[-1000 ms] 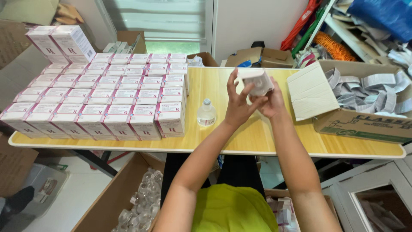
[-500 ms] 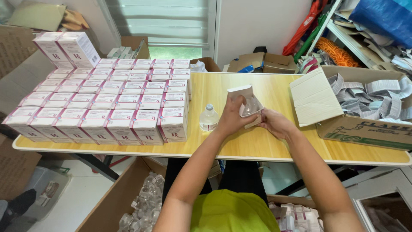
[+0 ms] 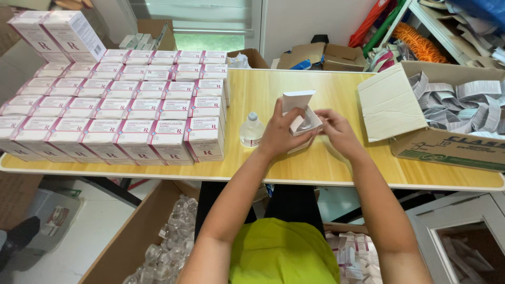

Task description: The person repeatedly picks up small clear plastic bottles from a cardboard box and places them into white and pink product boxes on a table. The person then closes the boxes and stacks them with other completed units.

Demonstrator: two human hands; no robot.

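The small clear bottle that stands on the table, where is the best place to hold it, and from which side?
Probably grip the clear bottle around its round body, below the narrow neck, coming from the right or above. It stands upright, and the stacked white boxes crowd its left side, while the left hand sits just to its right.

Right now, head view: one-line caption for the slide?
Both hands, left hand and right hand, hold an open white carton over a wooden table, beside a clear bottle and stacked boxes.
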